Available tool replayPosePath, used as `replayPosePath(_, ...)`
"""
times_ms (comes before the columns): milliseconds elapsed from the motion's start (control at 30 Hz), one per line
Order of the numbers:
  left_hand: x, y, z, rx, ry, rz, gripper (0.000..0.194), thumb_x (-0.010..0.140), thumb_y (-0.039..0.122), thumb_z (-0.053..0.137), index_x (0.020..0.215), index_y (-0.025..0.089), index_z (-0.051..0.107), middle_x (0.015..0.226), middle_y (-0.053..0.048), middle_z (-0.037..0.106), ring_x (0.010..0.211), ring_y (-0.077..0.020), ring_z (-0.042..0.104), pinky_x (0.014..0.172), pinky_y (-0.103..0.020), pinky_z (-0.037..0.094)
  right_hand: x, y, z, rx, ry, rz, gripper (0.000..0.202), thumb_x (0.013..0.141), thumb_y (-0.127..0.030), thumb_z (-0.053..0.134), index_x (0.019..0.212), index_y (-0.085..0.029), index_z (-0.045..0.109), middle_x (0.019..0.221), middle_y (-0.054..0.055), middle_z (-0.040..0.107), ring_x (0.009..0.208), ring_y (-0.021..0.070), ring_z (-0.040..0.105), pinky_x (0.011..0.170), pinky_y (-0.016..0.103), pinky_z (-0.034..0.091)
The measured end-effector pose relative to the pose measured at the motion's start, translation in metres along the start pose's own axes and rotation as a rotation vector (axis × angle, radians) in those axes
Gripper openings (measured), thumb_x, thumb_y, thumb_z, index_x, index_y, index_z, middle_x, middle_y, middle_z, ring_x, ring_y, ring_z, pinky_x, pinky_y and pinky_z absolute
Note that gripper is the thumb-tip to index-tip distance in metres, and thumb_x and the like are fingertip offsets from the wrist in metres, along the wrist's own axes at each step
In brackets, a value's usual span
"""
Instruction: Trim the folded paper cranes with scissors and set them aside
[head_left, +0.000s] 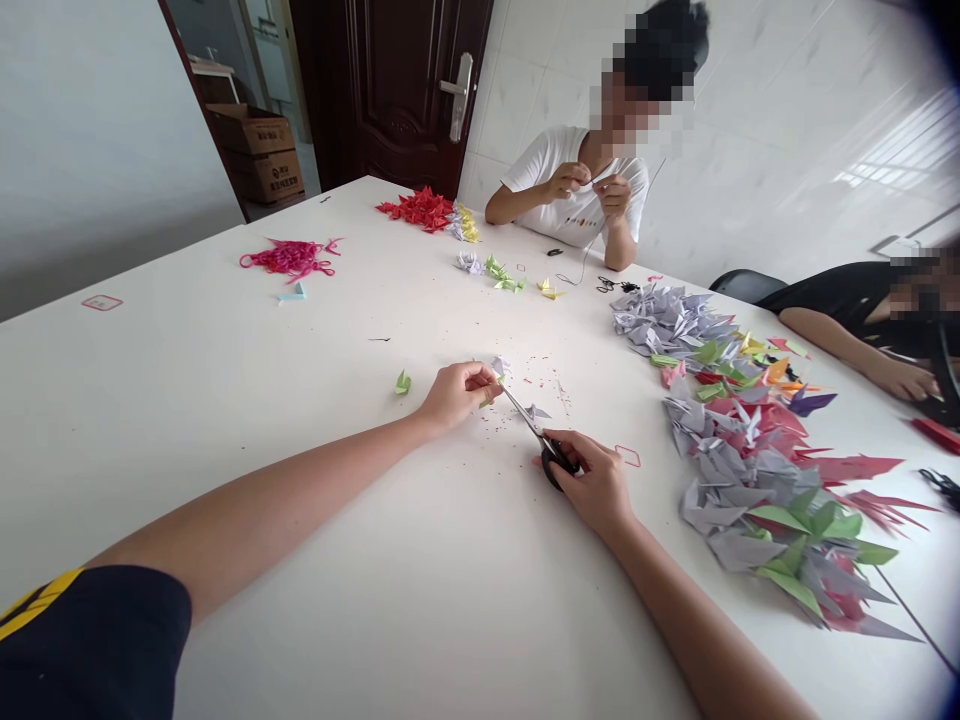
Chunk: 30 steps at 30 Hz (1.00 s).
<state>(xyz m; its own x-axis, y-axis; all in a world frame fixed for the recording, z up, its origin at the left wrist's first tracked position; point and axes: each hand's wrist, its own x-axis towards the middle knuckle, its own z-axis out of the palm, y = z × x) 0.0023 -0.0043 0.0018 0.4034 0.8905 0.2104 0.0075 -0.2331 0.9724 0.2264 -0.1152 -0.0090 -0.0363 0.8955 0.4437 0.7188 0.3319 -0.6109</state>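
Note:
My right hand [598, 482] is closed around the black handles of a pair of scissors [523, 410], whose blades point to the left. At their tips my left hand [461, 395] pinches a small green folded-paper piece, seemingly a paper crane [487, 403], mostly covered by the fingers. A pale grey paper crane [535, 412] lies beside the blades, and another pale folded piece [501, 365] sits just behind the left fingertips. To the left of that hand rests a green paper crane [403, 382]. Tiny reddish scraps [534, 370] are scattered around the blades.
A long pile of colourful paper cranes [720, 470] covers the table's right side. Farther back are pink strings [289, 258], red cranes [420, 210] and a yellow crane [550, 290]. Across the table a person [577, 190] handles thread; another person's arm [847, 350] rests at the right.

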Motion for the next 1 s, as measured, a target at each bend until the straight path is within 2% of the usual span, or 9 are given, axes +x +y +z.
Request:
replayPosePath(267, 0.0004, -0.0042, -0.0004, 0.045, -0.028, 0.017, 0.029, 0.083, 0.044, 0.068, 0.079, 0.016, 0.061, 0.074, -0.003, 0.062, 0.067, -0.0129, 0.057, 0.066, -0.026, 0.044, -0.0001, 0.0005, -0.0002, -0.005, 0.0, -0.01, 0.021, 0.08, -0.024, 0.066, 0.099, -0.02, 0.073, 0.066, -0.002, 0.057, 0.057, 0.0124, 0.045, 0.054, 0.024, 0.042)
replayPosePath(733, 0.0005, -0.0023, 0.0004, 0.137, -0.036, 0.025, 0.028, 0.086, 0.044, 0.064, 0.08, 0.016, 0.062, 0.071, -0.002, 0.06, 0.064, -0.0119, 0.054, 0.062, -0.025, 0.042, 0.0009, 0.0014, -0.0004, -0.01, -0.021, 0.015, 0.022, 0.08, -0.026, 0.066, 0.099, -0.019, 0.072, 0.067, -0.001, 0.057, 0.058, 0.0126, 0.045, 0.055, 0.025, 0.041)
replayPosePath(1000, -0.0005, -0.0014, 0.0021, 0.157, -0.062, 0.021, 0.025, 0.087, 0.041, 0.061, 0.079, 0.017, 0.061, 0.071, -0.001, 0.06, 0.064, -0.0123, 0.055, 0.065, -0.025, 0.044, 0.0007, 0.0022, -0.0001, -0.013, -0.02, 0.01, 0.022, 0.079, -0.024, 0.066, 0.1, -0.019, 0.073, 0.067, -0.002, 0.057, 0.058, 0.0122, 0.045, 0.055, 0.024, 0.04)
